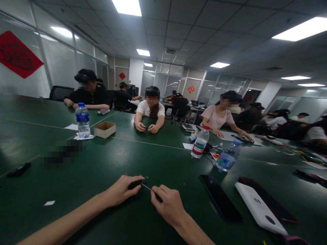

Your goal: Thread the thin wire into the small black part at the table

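My left hand (125,190) is closed around a small black object (134,184), pinched between thumb and fingers just above the green table (107,217). What kind of object it is cannot be made out. In my right hand (167,203), the curled fingers grip a thin metal rod (146,186), its far end pointing left to the black object. Whether the rod's tip touches that object is too small to tell. Part of the rod's rear end is hidden in the right fist. Small pale bits (144,177) lie on the table just beyond the left fingertips.
Right of my hands lie a dark phone (221,197), a white device marked 01 (258,206) and a red-edged phone (270,200). Beyond stand water bottles (200,142) (228,156). Another bottle (83,120) and an open cardboard box (105,130) are left. Several people sit around.
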`<state>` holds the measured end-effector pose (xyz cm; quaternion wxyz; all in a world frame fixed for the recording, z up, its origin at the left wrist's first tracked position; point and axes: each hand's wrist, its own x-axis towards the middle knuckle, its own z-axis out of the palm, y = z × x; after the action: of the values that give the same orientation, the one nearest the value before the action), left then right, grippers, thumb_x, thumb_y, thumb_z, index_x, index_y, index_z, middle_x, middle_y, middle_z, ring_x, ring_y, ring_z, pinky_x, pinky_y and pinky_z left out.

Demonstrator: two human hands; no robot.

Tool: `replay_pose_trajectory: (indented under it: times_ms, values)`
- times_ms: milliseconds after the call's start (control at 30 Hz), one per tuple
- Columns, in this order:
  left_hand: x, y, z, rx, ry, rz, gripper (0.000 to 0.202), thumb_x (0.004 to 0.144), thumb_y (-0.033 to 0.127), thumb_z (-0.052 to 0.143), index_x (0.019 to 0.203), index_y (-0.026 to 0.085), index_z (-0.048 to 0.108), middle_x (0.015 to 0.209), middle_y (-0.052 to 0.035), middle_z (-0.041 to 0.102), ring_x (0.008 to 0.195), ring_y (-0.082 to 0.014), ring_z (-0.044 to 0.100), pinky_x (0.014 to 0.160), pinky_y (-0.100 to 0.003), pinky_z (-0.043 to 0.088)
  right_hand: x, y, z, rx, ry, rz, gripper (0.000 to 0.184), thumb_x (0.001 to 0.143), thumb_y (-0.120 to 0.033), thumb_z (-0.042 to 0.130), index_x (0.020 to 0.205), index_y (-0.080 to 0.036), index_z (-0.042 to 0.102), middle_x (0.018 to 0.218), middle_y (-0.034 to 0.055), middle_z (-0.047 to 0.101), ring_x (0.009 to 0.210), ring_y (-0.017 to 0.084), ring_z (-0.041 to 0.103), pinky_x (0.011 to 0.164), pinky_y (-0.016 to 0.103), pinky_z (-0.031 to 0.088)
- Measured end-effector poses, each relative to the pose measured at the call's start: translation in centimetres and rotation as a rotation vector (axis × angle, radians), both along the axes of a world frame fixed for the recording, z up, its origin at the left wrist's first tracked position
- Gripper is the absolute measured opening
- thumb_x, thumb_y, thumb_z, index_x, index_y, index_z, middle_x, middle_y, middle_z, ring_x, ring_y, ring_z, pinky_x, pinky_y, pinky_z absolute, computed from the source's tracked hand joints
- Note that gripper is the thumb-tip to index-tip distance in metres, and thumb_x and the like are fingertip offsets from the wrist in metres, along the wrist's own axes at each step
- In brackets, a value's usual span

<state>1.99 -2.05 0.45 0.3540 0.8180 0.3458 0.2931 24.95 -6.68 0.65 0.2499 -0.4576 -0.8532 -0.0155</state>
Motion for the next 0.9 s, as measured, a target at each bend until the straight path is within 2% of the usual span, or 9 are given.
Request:
replay_pose_trajectory:
  times_ms: [167, 267, 333, 433, 567, 667, 767, 833, 900]
  values:
    - [0.1, -0.1, 0.3, 0.021, 0.037, -0.019, 0.045, 0.086, 0.043, 0.049, 0.124, 0.021, 0.058, 0.096, -0.0055, 0.069, 0.081, -0.0189, 0.062, 0.075, -0.027, 0.046, 0.0, -0.1, 0.1, 0.019, 0.071, 0.057, 0.028, 0.093, -0.028, 0.04, 0.091, -0.019, 0.066, 0.071, 0.0021, 0.06, 0.059, 0.009, 0.053, 0.053, 0.018, 0.038]
    - [0.2, -0.2, 0.5, 0.028, 0.062, -0.023, 0.044, 0.086, 0.043, 0.049, 0.124, 0.022, 0.058, 0.106, -0.0064, 0.067, 0.085, -0.0195, 0.062, 0.08, -0.029, 0.045, -0.2, -0.2, 0.2, 0.04, 0.1, 0.104, 0.027, 0.092, -0.028, 0.041, 0.091, -0.019, 0.066, 0.071, 0.0019, 0.06, 0.06, 0.009, 0.054, 0.053, 0.018, 0.039]
    - [0.2, -0.1, 0.7, 0.017, 0.046, -0.001, 0.043, 0.086, 0.042, 0.049, 0.124, 0.024, 0.057, 0.109, -0.0059, 0.066, 0.089, -0.0196, 0.061, 0.082, -0.03, 0.044, -0.3, -0.1, 0.3, 0.029, 0.123, 0.07, 0.027, 0.093, -0.029, 0.04, 0.092, -0.018, 0.065, 0.074, 0.0025, 0.061, 0.061, 0.01, 0.055, 0.054, 0.019, 0.04]
    - [0.0, -0.2, 1.0, -0.041, 0.006, 0.033, 0.044, 0.085, 0.043, 0.05, 0.125, 0.023, 0.053, 0.096, -0.004, 0.066, 0.08, -0.0172, 0.059, 0.076, -0.028, 0.044, -0.4, 0.0, 0.7, -0.011, 0.171, -0.024, 0.027, 0.094, -0.029, 0.038, 0.095, -0.018, 0.062, 0.08, 0.0034, 0.062, 0.067, 0.011, 0.057, 0.057, 0.02, 0.042]
    - [-0.2, 0.0, 1.1, -0.114, -0.048, 0.07, 0.041, 0.083, 0.047, 0.053, 0.113, 0.018, 0.056, 0.087, -0.0027, 0.062, 0.073, -0.0147, 0.054, 0.069, -0.026, 0.041, -0.4, -0.1, 1.1, -0.074, 0.164, -0.075, 0.026, 0.095, -0.03, 0.036, 0.098, -0.019, 0.059, 0.082, 0.0023, 0.061, 0.067, 0.011, 0.057, 0.058, 0.021, 0.043]
    - [-0.3, 0.3, 0.8, -0.209, -0.113, 0.052, 0.041, 0.081, 0.049, 0.056, 0.105, 0.016, 0.059, 0.084, -0.0022, 0.059, 0.069, -0.0124, 0.051, 0.061, -0.023, 0.038, -0.5, -0.2, 1.2, -0.097, 0.127, -0.064, 0.024, 0.095, -0.028, 0.036, 0.101, -0.019, 0.057, 0.085, 0.002, 0.062, 0.066, 0.011, 0.057, 0.056, 0.021, 0.041]
    - [-0.4, 0.7, 0.2, -0.364, -0.227, 0.026, 0.043, 0.082, 0.052, 0.053, 0.102, 0.014, 0.057, 0.066, 0.0029, 0.05, 0.054, -0.0083, 0.041, 0.05, -0.021, 0.031, -0.6, -0.4, 1.0, -0.072, 0.073, -0.032, 0.022, 0.093, -0.026, 0.039, 0.105, -0.019, 0.056, 0.088, 0.0026, 0.062, 0.068, 0.011, 0.057, 0.058, 0.021, 0.041]
    - [-0.4, 0.9, -0.3, -0.426, -0.308, 0.036, 0.044, 0.084, 0.054, 0.048, 0.098, 0.013, 0.055, 0.058, 0.0054, 0.044, 0.049, -0.0074, 0.038, 0.047, -0.02, 0.028, -0.6, -0.5, 1.0, -0.044, 0.046, -0.01, 0.022, 0.092, -0.026, 0.04, 0.107, -0.019, 0.055, 0.088, 0.003, 0.061, 0.069, 0.011, 0.056, 0.059, 0.021, 0.041]
    - [-0.3, 1.0, -0.6, -0.465, -0.371, 0.046, 0.044, 0.086, 0.056, 0.044, 0.094, 0.014, 0.053, 0.058, 0.0047, 0.046, 0.05, -0.008, 0.042, 0.049, -0.021, 0.031, -0.7, -0.6, 1.0, -0.037, 0.031, 0.011, 0.023, 0.092, -0.027, 0.041, 0.109, -0.019, 0.054, 0.088, 0.0032, 0.06, 0.068, 0.011, 0.055, 0.058, 0.021, 0.04]
